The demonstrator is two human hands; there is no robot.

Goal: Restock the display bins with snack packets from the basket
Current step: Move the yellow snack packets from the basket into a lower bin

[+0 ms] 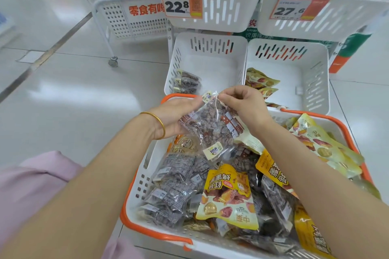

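Step in hand: a clear plastic packet of dark brown snacks [210, 128] is held up over the basket at the dial's centre. I judge it picked out and about to go to a bin.
Left hand: the left hand [174, 115], a gold bangle [161, 125] on its wrist, holds the packet's left edge from 9 o'clock. Most of its fingers are hidden behind the film.
Right hand: the right hand [242, 105] comes in from 2 o'clock and pinches the packet's top corner, fingertips closed together on the film.
Basket: a white slotted plastic basket with orange rim and handles [155, 231] fills 5 o'clock. It is heaped with more dark packets and with yellow printed pouches [229, 195].
Matching bin: the lower left white slotted bin [210, 65], at 12 o'clock just beyond the hands, holds a few dark packets of the same kind [187, 82] against its left wall.
Other bin: the lower right white slotted bin [299, 73], at 1 o'clock, has yellow pouches along its left wall.
Upper bins: two more white bins sit farther out at 12 and 1 o'clock, behind the price tags [182, 5]. No packets show in them.
Progress: early, in my judgement, since the basket is full and the bins are mostly bare.
Next move: it calls for carrying the packet towards 12 o'clock, over the basket's far rim, and setting it beside its like in the lower left bin before letting go.
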